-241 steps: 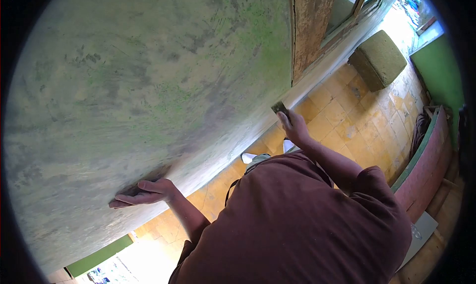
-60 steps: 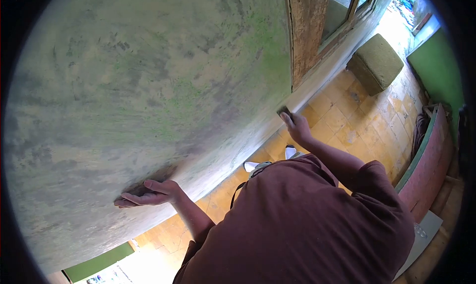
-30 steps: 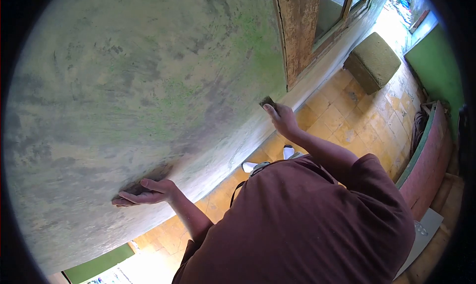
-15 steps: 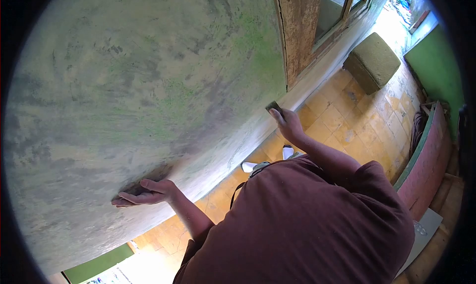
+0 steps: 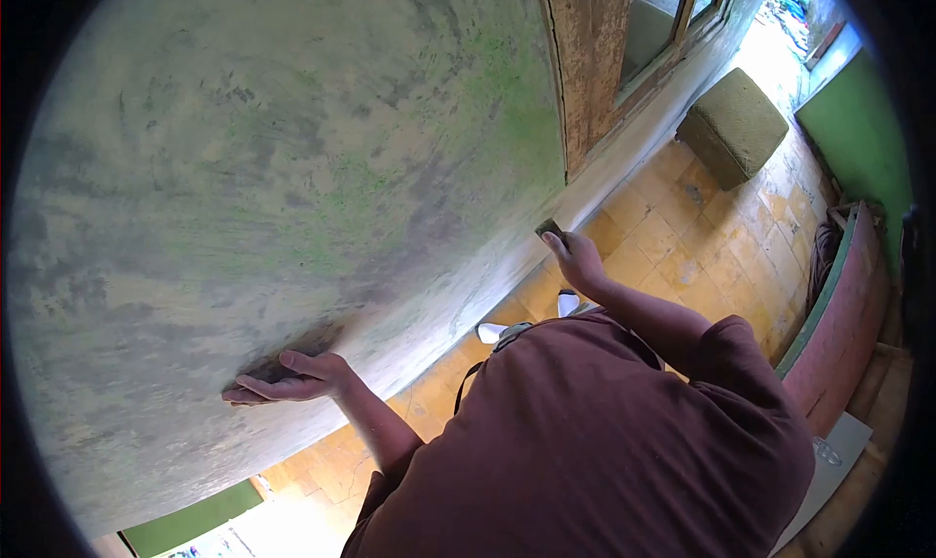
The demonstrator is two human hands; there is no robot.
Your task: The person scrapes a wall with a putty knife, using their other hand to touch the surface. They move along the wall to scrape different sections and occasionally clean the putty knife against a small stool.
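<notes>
A worn wall (image 5: 322, 197), patchy with grey and green paint, fills the left and middle of the view. My left hand (image 5: 297, 378) is spread with its palm towards that wall, fingers pointing left and their tips at the surface; a dark shadow lies beside it. In my right hand (image 5: 577, 259) is a small dark sanding block (image 5: 549, 229), gripped with the thumb on top. The block is close to the lower part of the wall, left of the wooden frame's bottom corner, and its far face is hidden.
A weathered wooden window frame (image 5: 588, 80) is set in the wall. On the yellow tiled floor (image 5: 673, 236) stands a square olive stool (image 5: 736, 129). A pink panel with a green edge (image 5: 838, 314) lies along the right. My shoes show beside the foot of the wall.
My right hand has shifted slightly down and to the right in the view with the sanding block. My left hand has stayed nearly in place against the wall.
</notes>
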